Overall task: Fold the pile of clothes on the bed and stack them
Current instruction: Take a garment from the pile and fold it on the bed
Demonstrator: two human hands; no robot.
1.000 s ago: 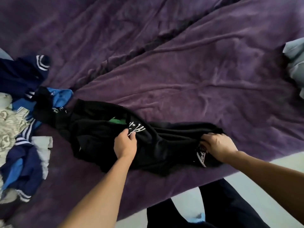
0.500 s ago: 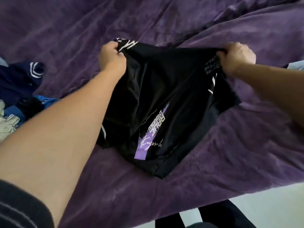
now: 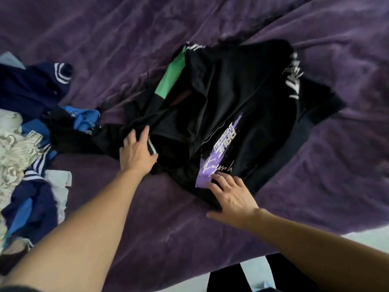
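1. While the shirt [image 3: 231, 98] lies crumpled on the bed [image 3: 315, 197], between and beyond both hands, the left hand [image 3: 136, 152] rests on a bunched fold at its near-left edge. The fingers are nearly straight and grip nothing, so a flat-handed pull may just slide over the cloth and leave the bunch.
2. The right hand [image 3: 229, 194] lies spread wide, fingertips on the purple print [image 3: 219, 152] at the near hem. If it smooths outward while the left hand drags the other way, the shirt will likely skew rather than flatten.
3. A green panel [image 3: 170, 81] beyond the left fingers suggests the cloth is doubled over there. Folding before that is opened would probably trap a lump.
4. The pile [image 3: 25, 144] sits left of the left hand. Dark cloth at its edge meets the shirt, and I cannot tell whether it belongs to the shirt. A leftward sweep could drag it into the fold.
5. The hem under the right hand is not far from the bed's edge, so tugging toward the body may slide the shirt off.
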